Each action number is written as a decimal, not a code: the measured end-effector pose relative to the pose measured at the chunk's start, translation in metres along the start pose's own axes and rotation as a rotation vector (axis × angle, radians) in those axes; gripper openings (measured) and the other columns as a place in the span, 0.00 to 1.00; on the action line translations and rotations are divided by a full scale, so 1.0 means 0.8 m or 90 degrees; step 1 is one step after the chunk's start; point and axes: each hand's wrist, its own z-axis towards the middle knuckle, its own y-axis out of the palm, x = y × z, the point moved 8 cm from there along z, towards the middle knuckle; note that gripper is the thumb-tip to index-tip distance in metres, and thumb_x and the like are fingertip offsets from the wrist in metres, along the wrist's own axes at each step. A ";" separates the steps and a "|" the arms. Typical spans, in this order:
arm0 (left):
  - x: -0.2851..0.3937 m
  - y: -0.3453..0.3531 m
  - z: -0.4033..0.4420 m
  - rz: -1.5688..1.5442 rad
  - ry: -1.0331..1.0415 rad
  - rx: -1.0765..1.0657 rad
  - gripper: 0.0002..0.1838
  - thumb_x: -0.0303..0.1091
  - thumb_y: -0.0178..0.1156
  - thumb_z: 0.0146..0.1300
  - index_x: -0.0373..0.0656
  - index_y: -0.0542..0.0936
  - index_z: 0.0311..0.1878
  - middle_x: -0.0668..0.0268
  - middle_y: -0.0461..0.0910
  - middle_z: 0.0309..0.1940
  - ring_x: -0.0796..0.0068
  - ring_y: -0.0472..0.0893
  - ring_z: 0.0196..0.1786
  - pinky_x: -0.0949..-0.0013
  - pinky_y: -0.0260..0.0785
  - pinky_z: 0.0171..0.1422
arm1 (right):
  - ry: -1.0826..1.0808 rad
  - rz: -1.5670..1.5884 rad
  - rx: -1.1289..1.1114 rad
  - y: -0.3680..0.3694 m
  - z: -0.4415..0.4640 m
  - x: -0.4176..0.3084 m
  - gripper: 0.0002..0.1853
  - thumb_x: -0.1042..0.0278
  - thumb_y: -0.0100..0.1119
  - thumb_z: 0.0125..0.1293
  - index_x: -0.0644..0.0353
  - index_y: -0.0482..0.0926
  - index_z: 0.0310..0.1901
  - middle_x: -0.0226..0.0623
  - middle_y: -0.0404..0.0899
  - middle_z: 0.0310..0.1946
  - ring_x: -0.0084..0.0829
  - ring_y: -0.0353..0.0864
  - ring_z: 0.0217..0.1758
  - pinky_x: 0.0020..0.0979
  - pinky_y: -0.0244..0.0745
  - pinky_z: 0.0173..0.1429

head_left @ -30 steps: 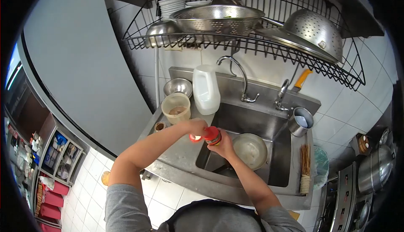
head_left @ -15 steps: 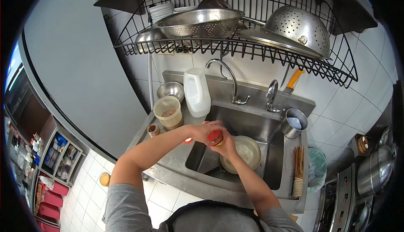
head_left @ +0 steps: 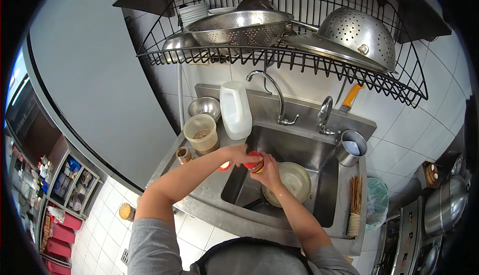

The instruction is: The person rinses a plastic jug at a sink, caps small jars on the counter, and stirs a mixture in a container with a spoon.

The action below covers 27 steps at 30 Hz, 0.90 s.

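Over the left part of the sink (head_left: 319,210), a small jar with a red lid (head_left: 255,160) sits between my hands. My right hand (head_left: 269,172) is wrapped round the jar's side. My left hand (head_left: 236,155) reaches in from the left, its fingers on the red lid. Below my right hand a round metal bowl (head_left: 295,183) rests in the sink basin. A red lid with a pale inside (head_left: 224,166) lies on the counter beside my left wrist, and an open jar with brown contents (head_left: 183,154) stands further left.
A white jug (head_left: 236,111), a plastic tub (head_left: 200,133) and a steel bowl (head_left: 204,107) stand behind on the left. Two faucets rise at the back. A steel container (head_left: 351,148) and a stick brush (head_left: 355,207) are right. Colanders fill the overhead rack (head_left: 279,53).
The camera view has shifted a little. My left hand has moved over the jar's lid and its fingers have changed position; my right hand keeps hold of the jar.
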 end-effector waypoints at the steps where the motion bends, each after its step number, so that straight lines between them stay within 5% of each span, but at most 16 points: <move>1: -0.015 0.011 -0.008 -0.052 -0.159 -0.091 0.43 0.46 0.70 0.44 0.39 0.64 0.62 0.45 0.68 0.56 0.62 0.70 0.62 0.63 0.66 0.61 | -0.005 -0.010 0.001 0.002 0.002 -0.001 0.36 0.65 0.69 0.33 0.65 0.70 0.49 0.49 0.74 0.40 0.49 0.74 0.44 0.43 0.70 0.49; 2: -0.016 0.018 -0.008 -0.056 -0.172 -0.156 0.45 0.47 0.71 0.44 0.38 0.62 0.64 0.44 0.65 0.59 0.61 0.68 0.64 0.63 0.65 0.62 | -0.011 -0.020 0.002 0.004 0.003 -0.002 0.36 0.66 0.70 0.32 0.65 0.70 0.49 0.49 0.74 0.40 0.49 0.74 0.44 0.43 0.70 0.49; 4: -0.008 0.012 0.013 0.068 0.058 -0.096 0.48 0.53 0.68 0.46 0.36 0.59 0.65 0.43 0.63 0.62 0.59 0.69 0.62 0.63 0.68 0.57 | 0.003 0.026 0.003 0.002 0.004 -0.002 0.36 0.66 0.70 0.32 0.65 0.70 0.50 0.49 0.74 0.39 0.50 0.74 0.44 0.43 0.70 0.49; 6: -0.002 0.012 0.016 0.320 0.544 0.169 0.51 0.62 0.62 0.51 0.30 0.56 0.65 0.41 0.66 0.59 0.56 0.76 0.56 0.65 0.75 0.47 | 0.009 0.059 0.006 0.002 0.004 0.001 0.37 0.67 0.70 0.32 0.65 0.69 0.50 0.49 0.74 0.39 0.51 0.73 0.45 0.45 0.69 0.50; 9: 0.006 0.005 -0.020 0.355 0.647 0.343 0.49 0.64 0.56 0.55 0.30 0.56 0.65 0.41 0.70 0.55 0.55 0.81 0.45 0.65 0.78 0.35 | 0.002 0.049 0.017 0.006 0.001 0.006 0.37 0.68 0.71 0.32 0.65 0.69 0.50 0.50 0.74 0.40 0.53 0.73 0.45 0.46 0.68 0.52; 12: -0.026 0.010 -0.020 -0.157 -0.075 0.119 0.48 0.65 0.56 0.53 0.35 0.57 0.65 0.47 0.69 0.58 0.49 0.79 0.48 0.56 0.76 0.43 | -0.019 -0.029 0.023 0.007 0.001 -0.005 0.38 0.67 0.73 0.32 0.64 0.69 0.51 0.49 0.74 0.40 0.52 0.73 0.45 0.47 0.68 0.52; 15: -0.029 0.028 -0.014 -0.278 -0.150 0.229 0.39 0.59 0.56 0.57 0.39 0.62 0.64 0.45 0.73 0.52 0.50 0.81 0.44 0.55 0.76 0.43 | -0.025 -0.037 0.003 0.013 0.008 -0.016 0.39 0.67 0.74 0.32 0.62 0.69 0.52 0.46 0.75 0.40 0.49 0.74 0.45 0.45 0.68 0.53; 18: -0.027 0.033 0.034 0.221 0.219 0.494 0.31 0.55 0.53 0.62 0.37 0.70 0.56 0.46 0.77 0.47 0.51 0.81 0.42 0.56 0.75 0.43 | 0.056 0.048 -0.092 0.023 0.011 -0.008 0.40 0.65 0.75 0.34 0.61 0.69 0.54 0.44 0.76 0.42 0.45 0.76 0.47 0.41 0.70 0.53; 19: -0.024 0.019 0.005 -0.054 0.189 0.542 0.23 0.49 0.51 0.64 0.36 0.75 0.48 0.49 0.79 0.40 0.54 0.81 0.40 0.59 0.74 0.43 | 0.117 0.094 -0.148 0.019 0.014 -0.013 0.40 0.65 0.75 0.34 0.61 0.69 0.54 0.43 0.77 0.43 0.43 0.76 0.48 0.40 0.71 0.53; 22: -0.006 0.018 -0.020 -0.155 0.287 0.469 0.19 0.45 0.53 0.64 0.35 0.77 0.43 0.54 0.81 0.33 0.59 0.82 0.38 0.62 0.73 0.45 | 0.201 0.269 -0.265 0.043 0.001 0.017 0.39 0.65 0.75 0.36 0.61 0.69 0.54 0.40 0.77 0.46 0.36 0.77 0.51 0.34 0.73 0.52; 26: 0.000 0.036 -0.022 -0.223 0.345 0.316 0.21 0.43 0.54 0.65 0.37 0.70 0.53 0.56 0.76 0.47 0.65 0.76 0.50 0.64 0.67 0.55 | 0.191 0.427 -0.261 0.041 -0.022 0.017 0.33 0.62 0.70 0.42 0.56 0.70 0.54 0.34 0.78 0.43 0.32 0.77 0.47 0.35 0.75 0.46; 27: 0.001 0.040 -0.021 -0.249 0.377 0.294 0.23 0.44 0.54 0.66 0.38 0.67 0.57 0.56 0.72 0.52 0.66 0.73 0.54 0.64 0.65 0.58 | 0.283 0.515 -0.206 0.036 -0.028 0.033 0.32 0.60 0.68 0.44 0.53 0.69 0.54 0.33 0.77 0.42 0.33 0.77 0.46 0.37 0.75 0.43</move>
